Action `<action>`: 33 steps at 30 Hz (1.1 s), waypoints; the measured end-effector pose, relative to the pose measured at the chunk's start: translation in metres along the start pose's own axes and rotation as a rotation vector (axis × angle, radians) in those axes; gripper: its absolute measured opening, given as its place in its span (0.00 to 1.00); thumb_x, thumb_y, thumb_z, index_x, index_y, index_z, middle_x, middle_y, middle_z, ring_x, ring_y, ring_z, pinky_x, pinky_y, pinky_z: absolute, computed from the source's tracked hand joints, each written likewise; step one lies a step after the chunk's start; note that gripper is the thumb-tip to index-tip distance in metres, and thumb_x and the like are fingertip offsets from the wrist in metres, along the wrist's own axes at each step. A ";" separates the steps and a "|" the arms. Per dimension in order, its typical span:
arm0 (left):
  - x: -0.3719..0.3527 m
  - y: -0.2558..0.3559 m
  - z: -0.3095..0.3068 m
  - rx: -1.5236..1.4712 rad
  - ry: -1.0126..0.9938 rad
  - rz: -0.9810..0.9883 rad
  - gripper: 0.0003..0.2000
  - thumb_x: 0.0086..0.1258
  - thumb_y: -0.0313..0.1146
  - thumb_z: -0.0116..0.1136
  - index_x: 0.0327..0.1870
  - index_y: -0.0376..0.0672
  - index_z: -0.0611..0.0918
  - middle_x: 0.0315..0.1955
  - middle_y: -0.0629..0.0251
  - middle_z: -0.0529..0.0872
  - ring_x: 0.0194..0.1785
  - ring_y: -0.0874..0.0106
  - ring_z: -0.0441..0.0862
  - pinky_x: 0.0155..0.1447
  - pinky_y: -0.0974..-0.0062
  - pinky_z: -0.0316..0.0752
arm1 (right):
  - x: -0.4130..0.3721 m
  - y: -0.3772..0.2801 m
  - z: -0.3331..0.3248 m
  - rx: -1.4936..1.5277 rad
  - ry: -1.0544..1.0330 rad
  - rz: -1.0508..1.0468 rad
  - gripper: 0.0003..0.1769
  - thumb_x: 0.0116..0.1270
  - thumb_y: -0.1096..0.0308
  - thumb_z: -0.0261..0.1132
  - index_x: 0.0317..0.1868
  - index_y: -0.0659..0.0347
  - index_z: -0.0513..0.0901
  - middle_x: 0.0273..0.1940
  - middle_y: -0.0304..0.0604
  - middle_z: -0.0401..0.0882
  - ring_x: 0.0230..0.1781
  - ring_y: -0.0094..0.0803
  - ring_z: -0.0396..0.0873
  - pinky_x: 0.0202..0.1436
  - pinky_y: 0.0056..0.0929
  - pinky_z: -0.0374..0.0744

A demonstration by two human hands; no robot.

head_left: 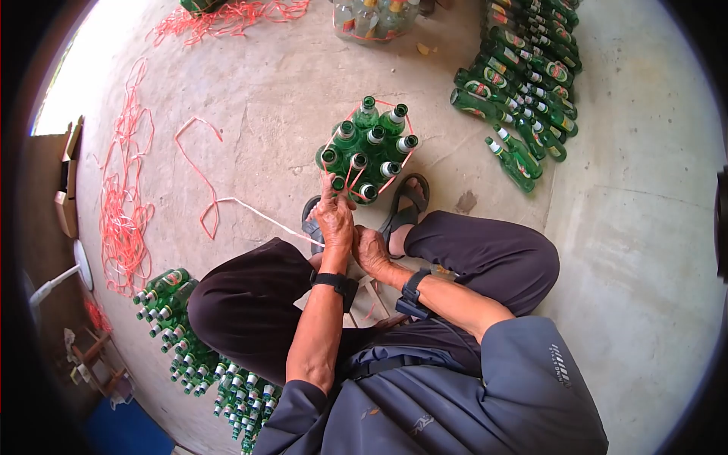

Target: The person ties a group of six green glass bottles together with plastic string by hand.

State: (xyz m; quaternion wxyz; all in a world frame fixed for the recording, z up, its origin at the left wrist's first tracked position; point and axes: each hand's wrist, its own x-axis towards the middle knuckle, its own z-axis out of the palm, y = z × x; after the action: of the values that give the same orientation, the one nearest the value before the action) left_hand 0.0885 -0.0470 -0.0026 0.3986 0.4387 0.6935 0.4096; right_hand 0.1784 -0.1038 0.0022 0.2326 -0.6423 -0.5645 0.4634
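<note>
A bundle of upright green glass bottles (375, 137) stands on the floor between my feet, with pink plastic twine (410, 126) looped around it and between the necks. My left hand (335, 218) is at the near side of the bundle, its fingers closed on the twine beside the nearest bottle neck. Just right of that wrist, my right hand (371, 251) is curled into a fist around the twine; its fingertips are hidden. A pale strand (267, 218) runs in from the floor at left and passes beneath my left wrist.
Loose pink twine (125, 220) lies heaped at left, with another pile (227, 19) at the top. Many green bottles (523, 83) lie on their sides at upper right. More bottles (182, 334) are stacked at lower left. A bundle of clear bottles (373, 19) stands at the top.
</note>
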 end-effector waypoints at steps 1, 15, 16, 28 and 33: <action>0.000 -0.001 0.000 0.002 -0.001 -0.001 0.24 0.66 0.22 0.46 0.65 0.46 0.71 0.18 0.66 0.80 0.22 0.79 0.77 0.30 0.77 0.72 | 0.000 0.001 0.000 0.002 0.000 0.002 0.18 0.70 0.61 0.52 0.30 0.66 0.79 0.27 0.64 0.77 0.34 0.62 0.77 0.32 0.48 0.73; 0.006 -0.008 0.004 -0.229 -0.013 -0.081 0.20 0.69 0.25 0.53 0.63 0.41 0.72 0.23 0.63 0.83 0.21 0.79 0.78 0.22 0.81 0.73 | 0.000 0.020 0.014 -0.401 -0.365 -0.044 0.10 0.58 0.66 0.59 0.32 0.64 0.80 0.28 0.58 0.81 0.30 0.56 0.81 0.35 0.49 0.78; 0.005 -0.006 0.003 -0.227 -0.012 -0.085 0.20 0.69 0.25 0.53 0.63 0.41 0.72 0.23 0.63 0.83 0.21 0.79 0.78 0.22 0.81 0.73 | 0.001 0.019 0.016 -0.399 -0.369 -0.043 0.10 0.58 0.66 0.59 0.32 0.64 0.80 0.28 0.58 0.81 0.30 0.56 0.81 0.35 0.49 0.78; 0.006 -0.015 0.005 -0.122 -0.061 0.014 0.25 0.72 0.25 0.51 0.70 0.45 0.64 0.29 0.64 0.83 0.27 0.78 0.79 0.31 0.79 0.77 | 0.015 0.017 -0.001 -0.579 -0.460 -0.127 0.10 0.59 0.66 0.57 0.31 0.63 0.82 0.29 0.59 0.82 0.33 0.51 0.83 0.37 0.47 0.80; 0.005 -0.017 0.009 -0.237 -0.005 0.010 0.25 0.72 0.24 0.51 0.70 0.47 0.65 0.32 0.64 0.82 0.30 0.78 0.79 0.35 0.78 0.79 | 0.011 0.015 -0.006 -0.596 -0.444 -0.119 0.10 0.58 0.68 0.57 0.32 0.66 0.82 0.29 0.59 0.82 0.32 0.53 0.83 0.39 0.46 0.81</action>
State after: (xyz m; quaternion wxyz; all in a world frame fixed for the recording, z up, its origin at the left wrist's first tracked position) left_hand 0.0907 -0.0445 -0.0224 0.4475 0.3928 0.6370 0.4896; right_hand 0.1906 -0.0962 -0.0113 -0.0659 -0.5319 -0.7475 0.3925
